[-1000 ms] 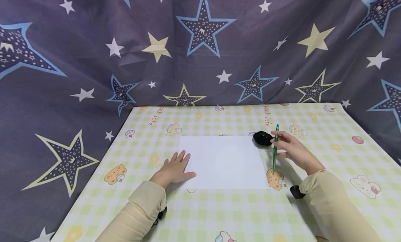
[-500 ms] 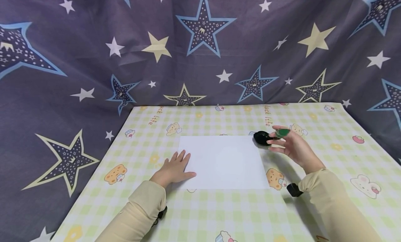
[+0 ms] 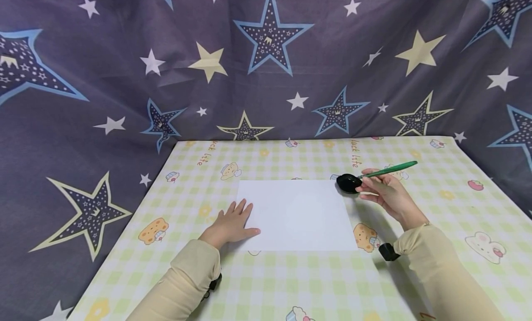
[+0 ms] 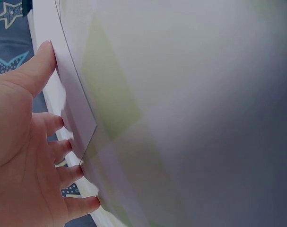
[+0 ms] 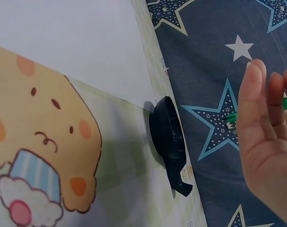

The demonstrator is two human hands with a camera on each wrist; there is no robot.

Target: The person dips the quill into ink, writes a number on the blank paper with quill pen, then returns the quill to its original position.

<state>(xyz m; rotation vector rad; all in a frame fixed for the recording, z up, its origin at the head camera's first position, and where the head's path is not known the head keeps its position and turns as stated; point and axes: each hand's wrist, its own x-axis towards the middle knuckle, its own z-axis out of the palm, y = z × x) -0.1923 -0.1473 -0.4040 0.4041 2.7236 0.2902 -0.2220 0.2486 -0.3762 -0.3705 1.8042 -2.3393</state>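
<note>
My left hand (image 3: 230,225) rests with fingers spread on the left edge of a white sheet of paper (image 3: 297,217). In the left wrist view, the fingertips of the left hand (image 4: 27,137) touch the sheet near its corner. Between thumb and fingers, my right hand (image 3: 392,198) pinches a slim green pen (image 3: 395,168) in the air. It lies slanted, its thin dark tip toward the left; the right wrist view hides part of it behind the fingers. Just left of this hand, a small black dish (image 3: 347,184) with a short handle stands at the paper's far right corner.
A checked tablecloth (image 3: 291,279) with cartoon prints covers the table. Behind it and along the sides hangs a dark curtain (image 3: 257,94) patterned with stars. A black wrist device (image 3: 389,252) shows beneath the right sleeve.
The green pen has swung from upright, through pointing at the camera, to slanted with its long end to the right. My right hand has shifted slightly; my left hand and the dish stay put.
</note>
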